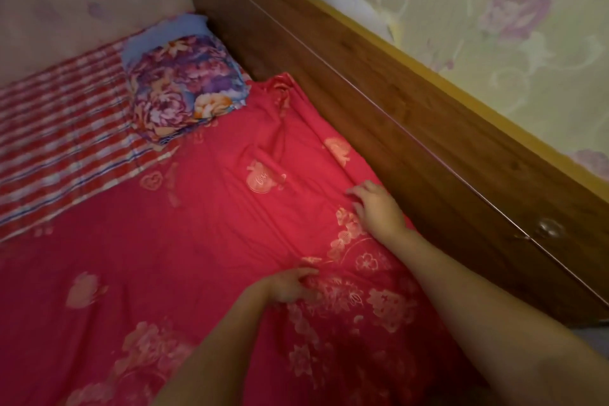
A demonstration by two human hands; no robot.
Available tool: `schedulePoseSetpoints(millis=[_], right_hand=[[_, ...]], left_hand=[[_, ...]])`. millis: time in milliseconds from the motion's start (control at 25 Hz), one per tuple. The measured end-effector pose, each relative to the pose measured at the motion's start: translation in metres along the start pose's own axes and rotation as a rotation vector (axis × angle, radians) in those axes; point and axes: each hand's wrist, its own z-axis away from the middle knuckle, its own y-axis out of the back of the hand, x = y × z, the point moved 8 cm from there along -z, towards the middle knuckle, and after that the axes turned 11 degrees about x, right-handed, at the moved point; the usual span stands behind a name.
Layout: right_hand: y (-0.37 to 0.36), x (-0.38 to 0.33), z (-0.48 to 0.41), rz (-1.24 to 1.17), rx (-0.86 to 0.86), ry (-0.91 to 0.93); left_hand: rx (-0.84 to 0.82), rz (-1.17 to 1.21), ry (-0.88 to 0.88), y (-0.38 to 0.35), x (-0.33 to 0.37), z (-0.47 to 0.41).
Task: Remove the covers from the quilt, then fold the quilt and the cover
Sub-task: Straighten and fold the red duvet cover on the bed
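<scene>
a home bedroom: a bed with a red-and-white striped sheet (62, 128), a purple floral pillow (184, 89) by the brown wooden headboard (395, 102), and pale flowered wallpaper (494, 26).

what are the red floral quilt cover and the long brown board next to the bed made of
Red floral quilt cover: soft cloth, likely cotton or a blend, matte; it creases and bunches where the left hand pinches it.
Long brown board: wood or wood-grain laminate, smooth with a slight sheen; streaky grain shows, but solid or veneer cannot be told.

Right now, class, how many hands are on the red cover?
2: right hand by the wooden board; left hand nearer the camera, pinching the cover.
</scene>
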Motion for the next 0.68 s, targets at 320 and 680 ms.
schedulePoseSetpoints(millis=[320, 680], right_hand=[[-0.023, 0.010, 0.006, -0.383, -0.284, -0.545], [0.003, 0.090, 0.126, -0.346, -0.898, -0.869]], left_hand=[[0.493, 0.035, -0.075, 0.070, 0.018, -0.005], [0.268, -0.376, -0.015, 0.011, 0.038, -0.042]])
